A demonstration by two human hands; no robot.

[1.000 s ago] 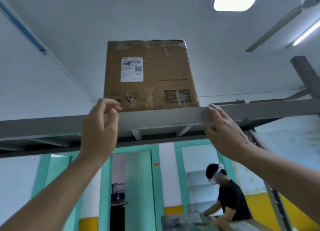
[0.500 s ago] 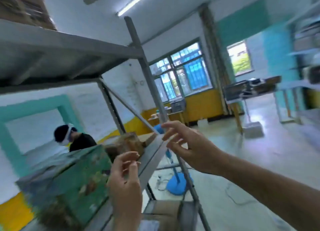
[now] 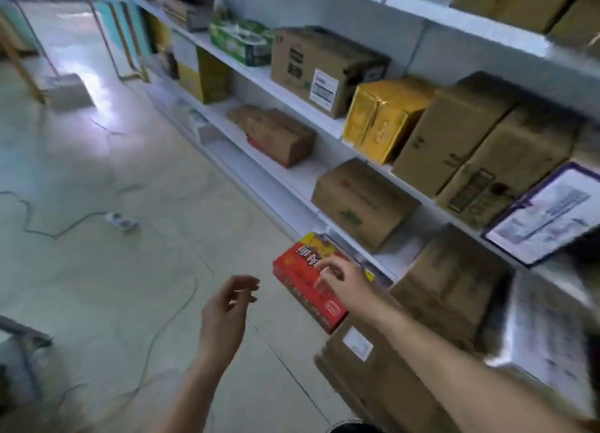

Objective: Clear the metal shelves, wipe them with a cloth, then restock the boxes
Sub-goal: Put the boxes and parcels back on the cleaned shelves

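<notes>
We're hovering the right hand (image 3: 341,278) loose-fingered over the red box (image 3: 295,283), left hand (image 3: 224,309) hanging empty; we're judging it light, stiff cardboard, gripping both sides best.

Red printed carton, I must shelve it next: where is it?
Head view, lower right of centre: the red printed carton lies against a brown cardboard box at the foot of the white shelving, under the right hand.
</notes>
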